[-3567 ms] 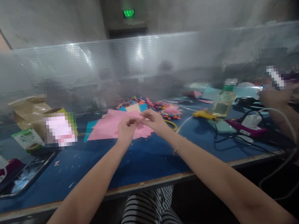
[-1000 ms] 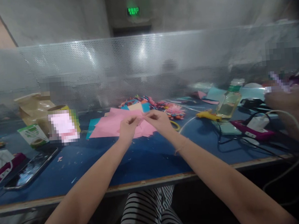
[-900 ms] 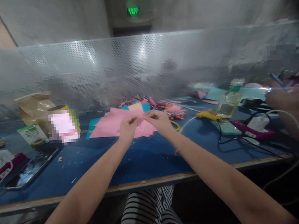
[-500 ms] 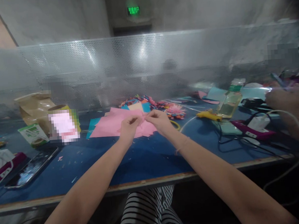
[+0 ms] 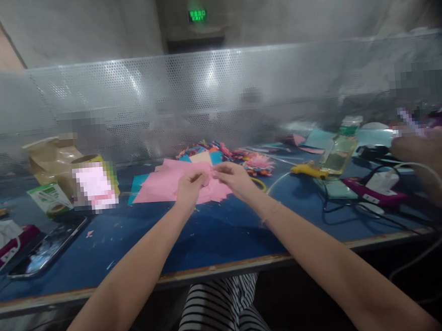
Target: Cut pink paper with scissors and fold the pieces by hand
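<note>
My left hand (image 5: 189,186) and my right hand (image 5: 234,179) meet over the blue table (image 5: 218,236), fingertips pinched together on a small piece of pink paper (image 5: 210,178). Below them lie flat pink paper sheets (image 5: 158,186). A pile of colourful paper flowers (image 5: 243,159) sits just behind my hands. Both arms stretch forward from the near edge.
A yellow glue gun (image 5: 307,170), a clear bottle (image 5: 339,149) and tangled cables (image 5: 360,201) lie to the right. Another person's arm (image 5: 432,161) works at far right. A phone (image 5: 47,246), a green box (image 5: 49,198) and a brown bag (image 5: 50,160) sit left. A perforated metal screen (image 5: 216,95) backs the table.
My hands stay pinched on the pink piece in the same spot, with only small finger movements. The other person's hand at far right has shifted slightly.
</note>
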### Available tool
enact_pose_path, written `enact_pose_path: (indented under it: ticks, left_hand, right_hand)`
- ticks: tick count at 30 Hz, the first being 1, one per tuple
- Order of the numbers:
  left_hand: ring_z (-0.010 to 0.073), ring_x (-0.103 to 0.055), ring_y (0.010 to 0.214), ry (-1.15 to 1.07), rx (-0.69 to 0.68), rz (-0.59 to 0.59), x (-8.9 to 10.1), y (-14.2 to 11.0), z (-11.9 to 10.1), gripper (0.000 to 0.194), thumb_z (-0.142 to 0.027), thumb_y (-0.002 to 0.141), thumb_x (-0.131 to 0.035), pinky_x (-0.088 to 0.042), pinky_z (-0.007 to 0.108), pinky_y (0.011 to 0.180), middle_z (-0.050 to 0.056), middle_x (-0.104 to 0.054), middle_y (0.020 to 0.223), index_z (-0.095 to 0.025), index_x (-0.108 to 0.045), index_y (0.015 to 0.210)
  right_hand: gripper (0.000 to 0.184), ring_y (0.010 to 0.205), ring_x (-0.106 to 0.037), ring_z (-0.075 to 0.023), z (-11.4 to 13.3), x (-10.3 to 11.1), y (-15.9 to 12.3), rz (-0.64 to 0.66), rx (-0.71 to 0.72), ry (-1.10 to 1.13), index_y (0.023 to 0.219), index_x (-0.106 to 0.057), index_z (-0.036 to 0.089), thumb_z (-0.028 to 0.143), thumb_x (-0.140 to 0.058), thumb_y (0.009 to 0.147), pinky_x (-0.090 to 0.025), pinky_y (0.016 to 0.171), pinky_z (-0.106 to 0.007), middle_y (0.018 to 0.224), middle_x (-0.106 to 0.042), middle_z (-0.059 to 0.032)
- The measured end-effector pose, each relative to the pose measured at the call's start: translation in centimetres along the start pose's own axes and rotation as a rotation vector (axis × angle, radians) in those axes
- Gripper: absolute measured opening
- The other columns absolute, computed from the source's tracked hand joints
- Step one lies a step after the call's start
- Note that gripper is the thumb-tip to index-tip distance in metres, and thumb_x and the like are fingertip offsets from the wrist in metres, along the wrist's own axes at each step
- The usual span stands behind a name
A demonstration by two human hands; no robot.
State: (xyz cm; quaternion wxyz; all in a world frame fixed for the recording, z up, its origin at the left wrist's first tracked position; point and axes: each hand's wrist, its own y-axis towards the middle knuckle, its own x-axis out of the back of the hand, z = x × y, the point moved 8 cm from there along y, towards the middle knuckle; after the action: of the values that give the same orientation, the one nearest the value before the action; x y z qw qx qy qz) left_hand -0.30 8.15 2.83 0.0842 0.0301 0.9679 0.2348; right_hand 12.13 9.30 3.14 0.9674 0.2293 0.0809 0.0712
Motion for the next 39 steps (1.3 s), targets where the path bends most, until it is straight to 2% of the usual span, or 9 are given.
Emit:
enact_pose_path:
  ticks: [4,12,17,23,30,39]
  left_hand:
    - [0.0069,-0.045,0.054,0.048,0.005,0.011,0.0,0.0,0.1,0.017,-0.029,0.060,-0.059,-0.039,0.022,0.055,-0.002,-0.052,0.055,-0.014,-0.062,0.067]
    - [0.0085,-0.046,0.052,0.200,-0.009,0.045,0.0,0.1,0.6,0.017,-0.030,0.061,-0.057,-0.038,0.022,0.051,-0.001,-0.053,0.054,-0.014,-0.060,0.065]
    - [0.0096,-0.048,0.054,0.264,-0.016,0.038,-0.1,-0.1,0.1,0.019,-0.033,0.061,-0.058,-0.039,0.023,0.053,0.000,-0.056,0.057,-0.014,-0.061,0.066]
    - [0.0096,-0.047,0.054,0.294,-0.038,0.019,0.2,0.0,0.1,0.021,-0.035,0.062,-0.057,-0.039,0.022,0.053,0.000,-0.055,0.056,-0.014,-0.062,0.066]
    - [0.0100,-0.047,0.053,0.315,-0.010,0.024,0.4,0.3,0.7,0.022,-0.035,0.062,-0.057,-0.040,0.024,0.055,-0.001,-0.054,0.053,-0.014,-0.063,0.066]
    - [0.0106,-0.047,0.052,0.346,0.010,0.053,0.2,0.4,0.7,0.021,-0.035,0.062,-0.056,-0.040,0.024,0.054,0.000,-0.054,0.053,-0.015,-0.063,0.063]
  right_hand:
    - [0.019,0.055,-0.050,-0.0072,0.1,0.0,0.0,0.008,-0.001,-0.051,0.070,-0.057,0.016,0.027,-0.063,0.056,-0.039,0.050,-0.020,0.060,-0.055,0.0020]
    - [0.014,0.051,-0.049,-0.0077,1.2,-0.7,-0.3,0.084,0.050,-0.324,0.062,-0.056,0.014,0.027,-0.058,0.061,-0.041,0.052,-0.022,0.054,-0.054,0.0013]
    - [0.017,0.052,-0.051,-0.0086,1.2,-0.6,-0.3,0.070,0.042,-0.337,0.063,-0.057,0.013,0.030,-0.059,0.061,-0.043,0.053,-0.023,0.056,-0.055,0.0004]
    - [0.018,0.055,-0.052,-0.0086,0.7,-0.5,-0.1,0.066,0.029,-0.295,0.075,-0.060,0.014,0.027,-0.058,0.061,-0.045,0.055,-0.024,0.064,-0.059,-0.0005]
    - [0.017,0.054,-0.052,-0.0089,0.5,-0.5,0.0,0.090,0.041,-0.315,0.069,-0.061,0.014,0.029,-0.059,0.060,-0.045,0.053,-0.023,0.062,-0.059,-0.0009]
    - [0.012,0.047,-0.049,-0.0089,1.8,-0.5,-0.5,0.021,0.060,-0.430,0.057,-0.059,0.014,0.026,-0.057,0.060,-0.041,0.048,-0.022,0.052,-0.056,-0.0004]
